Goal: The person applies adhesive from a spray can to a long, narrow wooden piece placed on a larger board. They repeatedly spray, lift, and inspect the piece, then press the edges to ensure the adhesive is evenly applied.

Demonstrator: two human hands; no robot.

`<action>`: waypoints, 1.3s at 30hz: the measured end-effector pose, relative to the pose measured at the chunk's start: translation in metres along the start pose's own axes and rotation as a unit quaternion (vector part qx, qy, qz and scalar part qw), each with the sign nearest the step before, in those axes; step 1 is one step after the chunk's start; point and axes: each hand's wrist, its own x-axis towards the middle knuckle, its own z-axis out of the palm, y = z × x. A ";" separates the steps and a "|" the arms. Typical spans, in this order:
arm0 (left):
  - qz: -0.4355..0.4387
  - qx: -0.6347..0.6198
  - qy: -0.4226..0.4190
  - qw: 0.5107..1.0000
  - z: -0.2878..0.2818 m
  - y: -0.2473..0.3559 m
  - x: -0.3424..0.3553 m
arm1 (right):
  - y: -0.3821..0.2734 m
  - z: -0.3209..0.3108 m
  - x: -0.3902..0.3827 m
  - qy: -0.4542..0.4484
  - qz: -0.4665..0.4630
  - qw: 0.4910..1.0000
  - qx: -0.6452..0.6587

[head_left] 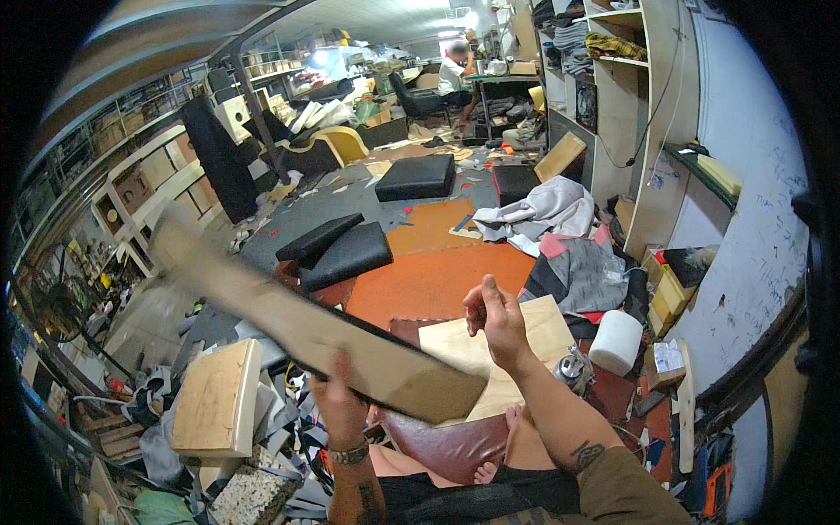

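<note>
My left hand [341, 398] grips a long, pale board [407, 376] with a dark edge, tilted up to the left and blurred toward its far end. Right of it, my right hand [496, 319] is raised with thumb up and fingers curled, nothing visible in them, over a plywood sheet [547, 328]. The board's lower end overlaps that sheet in view; whether they touch I cannot tell. Below lies a maroon padded surface [446, 446] by my bare legs. A metal can-like object [569, 372] and a white cylinder [615, 341] sit to the right.
Black cushions [346, 262] lie ahead on orange and grey flooring. A padded panel [210, 398] and scraps lie at lower left. Grey fabric [577, 276] is heaped at right beside wooden shelving [652, 131]. A person [453, 79] sits at a far desk.
</note>
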 end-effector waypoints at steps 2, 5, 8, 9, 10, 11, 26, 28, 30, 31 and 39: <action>-0.021 -0.195 0.092 0.976 -0.001 0.019 0.011 | 0.012 0.008 -0.001 -0.025 0.024 0.998 0.049; -0.066 -0.316 0.134 0.937 0.010 0.036 -0.002 | 0.033 0.019 -0.025 -0.111 0.037 0.993 -0.030; -0.093 -0.314 0.152 0.932 0.016 0.036 -0.014 | 0.045 0.022 -0.041 -0.252 0.060 0.963 -0.077; -0.103 -0.308 0.165 0.931 0.014 0.032 -0.018 | 0.048 0.023 -0.044 -0.300 0.145 0.942 0.039; -0.112 -0.302 0.179 0.929 0.011 0.028 -0.021 | 0.050 0.025 -0.046 -0.331 0.152 0.926 0.099; -0.118 -0.355 0.150 0.915 0.004 0.025 -0.022 | 0.052 0.025 -0.052 -0.344 0.126 0.919 0.142; -0.101 -0.303 0.200 0.926 -0.051 0.006 -0.034 | 0.030 0.038 -0.068 -0.357 0.244 0.887 0.161; -0.103 -0.281 0.209 0.931 -0.055 0.008 -0.033 | 0.023 0.040 -0.064 -0.357 0.223 0.901 0.104; -0.116 -0.246 0.232 0.934 -0.059 0.011 -0.032 | 0.019 0.039 -0.057 -0.366 0.159 0.917 -0.011; -0.093 -0.245 0.222 0.939 -0.059 0.013 -0.032 | 0.019 0.040 -0.056 -0.364 0.131 0.919 -0.074; -0.071 -0.210 0.155 0.963 -0.032 0.007 -0.045 | 0.038 0.054 -0.066 -0.328 0.095 0.913 -0.223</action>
